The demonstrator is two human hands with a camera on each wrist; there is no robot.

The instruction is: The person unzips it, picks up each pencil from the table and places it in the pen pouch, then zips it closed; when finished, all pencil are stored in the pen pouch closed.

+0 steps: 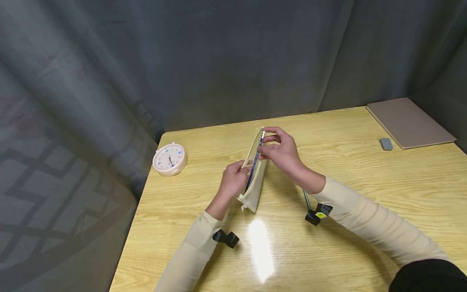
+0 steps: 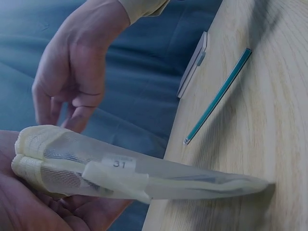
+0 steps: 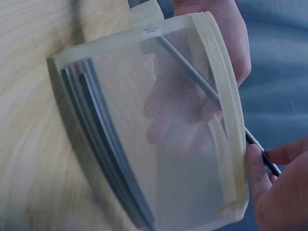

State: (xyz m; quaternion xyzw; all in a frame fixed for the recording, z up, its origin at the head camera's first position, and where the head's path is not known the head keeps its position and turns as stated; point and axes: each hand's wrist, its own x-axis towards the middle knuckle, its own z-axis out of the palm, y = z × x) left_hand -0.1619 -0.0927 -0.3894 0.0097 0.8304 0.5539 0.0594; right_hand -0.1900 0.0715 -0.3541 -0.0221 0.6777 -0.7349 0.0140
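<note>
My left hand (image 1: 233, 182) holds a cream mesh pencil pouch (image 1: 258, 187) by its side near the zipped top, which is spread apart. The pouch stands on edge on the table. Between the fingertips of my right hand (image 1: 282, 152) is a dark blue pencil (image 1: 254, 164), pinched near its white end. That pencil slants through the opening, and its lower part shows through the mesh (image 3: 183, 168) in the right wrist view. Several dark pencils (image 3: 106, 144) lie along the pouch's bottom. A teal pencil (image 2: 219, 98) lies on the table beyond the pouch, partly behind my right forearm in the head view.
A round pink-rimmed clock (image 1: 169, 159) rests at the table's left. Toward the far right lie a brown notebook (image 1: 410, 123) and a small grey block (image 1: 386, 144). Dark curtains (image 1: 233, 61) hang behind the wooden table (image 1: 204, 142).
</note>
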